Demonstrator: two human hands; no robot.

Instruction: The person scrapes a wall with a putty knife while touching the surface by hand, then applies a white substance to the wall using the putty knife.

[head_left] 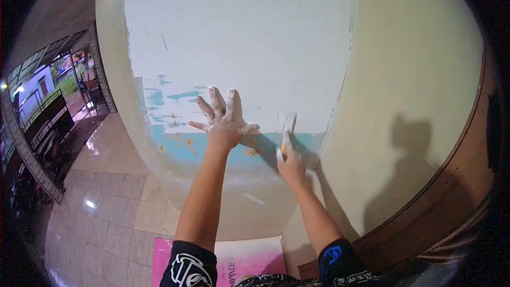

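Observation:
My left hand (223, 119) lies flat against the wall with its fingers spread, dusted with white. It rests at the lower edge of a large white coated area (239, 37), above a blue-green strip (207, 151) with orange-brown spots. To its right, my right hand (291, 165) is closed round the handle of a putty knife (287, 122). The knife's blade points up and lies at the lower edge of the white coat.
Below the wall is a pink and white board or box (249, 260) with lettering. Tiled floor (117, 207) and an open doorway (69, 79) are at the left. A plain side wall (404, 64) with my shadow and a brown edge (425, 196) stand at the right.

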